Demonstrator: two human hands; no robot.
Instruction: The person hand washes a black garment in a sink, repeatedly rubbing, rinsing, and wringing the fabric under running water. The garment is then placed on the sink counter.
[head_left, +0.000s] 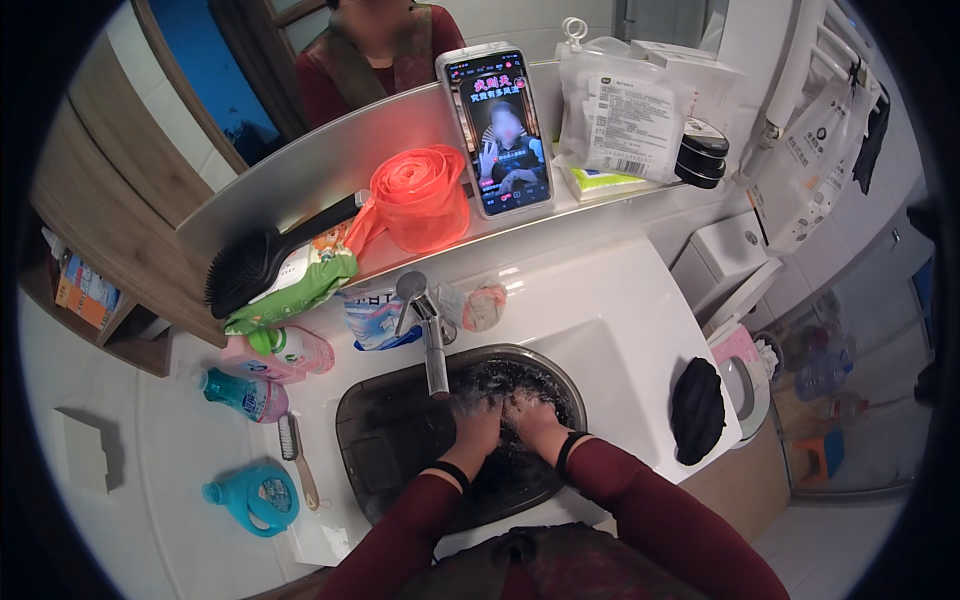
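My left hand (478, 421) and my right hand (531, 414) are side by side in a dark plastic basin (352, 480) that sits in the white sink (630, 390). Water splashes about my fingers, and dark water or cloth lies around them; I cannot tell which, nor whether the hands grip anything. The chrome faucet (433, 352) reaches over the basin, just left of my hands. Black bands circle both wrists below maroon sleeves.
Left of the basin stand a scrub brush (301, 461), a blue detergent bottle (262, 499) and a teal-capped bottle (247, 394). A black cloth bundle (697, 411) lies on the right counter. The shelf (450, 255) behind holds a phone (501, 135), a hairbrush (247, 262) and a red mesh roll (420, 202).
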